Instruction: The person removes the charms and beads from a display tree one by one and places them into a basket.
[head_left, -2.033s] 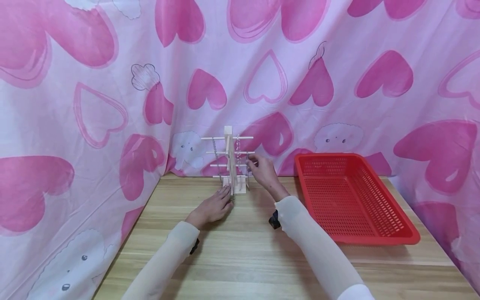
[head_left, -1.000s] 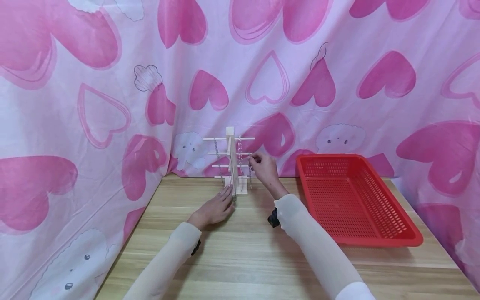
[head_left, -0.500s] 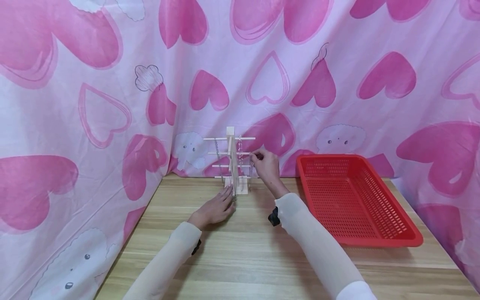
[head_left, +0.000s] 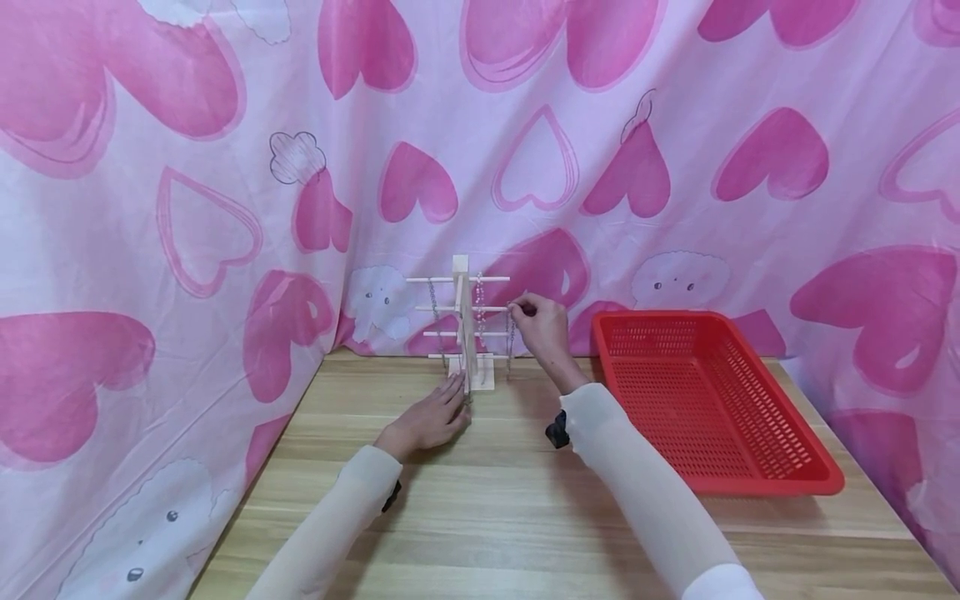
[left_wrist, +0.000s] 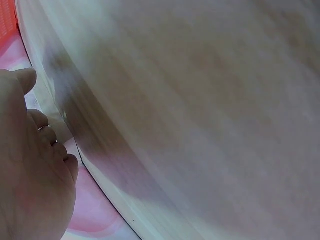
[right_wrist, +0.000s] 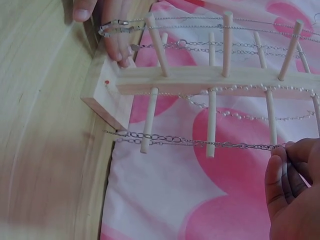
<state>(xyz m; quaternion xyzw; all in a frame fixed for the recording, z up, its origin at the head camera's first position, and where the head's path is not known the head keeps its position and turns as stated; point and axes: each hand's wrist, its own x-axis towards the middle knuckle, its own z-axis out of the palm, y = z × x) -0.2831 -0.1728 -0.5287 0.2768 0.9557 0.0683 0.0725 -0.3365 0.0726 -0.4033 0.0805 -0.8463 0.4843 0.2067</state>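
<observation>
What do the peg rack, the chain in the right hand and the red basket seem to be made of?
Pale wooden peg rack: likely bare wood, matt and straw-coloured.
Silver-grey link chain in the right hand: probably metal, from its glinting links.
Red rectangular plastic-looking basket: likely moulded plastic, smooth, evenly coloured, with slotted walls.

One wooden stand has four rods to the left and four to the right. There are three silver chains, one beaded strand, one red basket, one table, one left hand and one right hand.
</observation>
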